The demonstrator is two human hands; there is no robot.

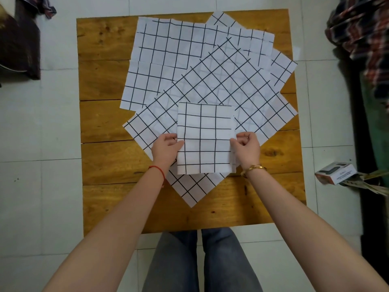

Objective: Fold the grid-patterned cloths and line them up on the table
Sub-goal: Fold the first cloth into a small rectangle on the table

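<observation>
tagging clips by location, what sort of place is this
Probably a room in a home, not a workshop: a low wooden table stands on a pale tiled floor, with plaid clothing heaped at the right edge and a small cardboard box lying on the floor.

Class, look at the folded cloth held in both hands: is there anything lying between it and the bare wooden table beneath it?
Yes. The folded cloth, pinched by the left hand and right hand, sits over an unfolded diagonal cloth that covers the table directly beneath. Bare wood shows only beside it.
</observation>
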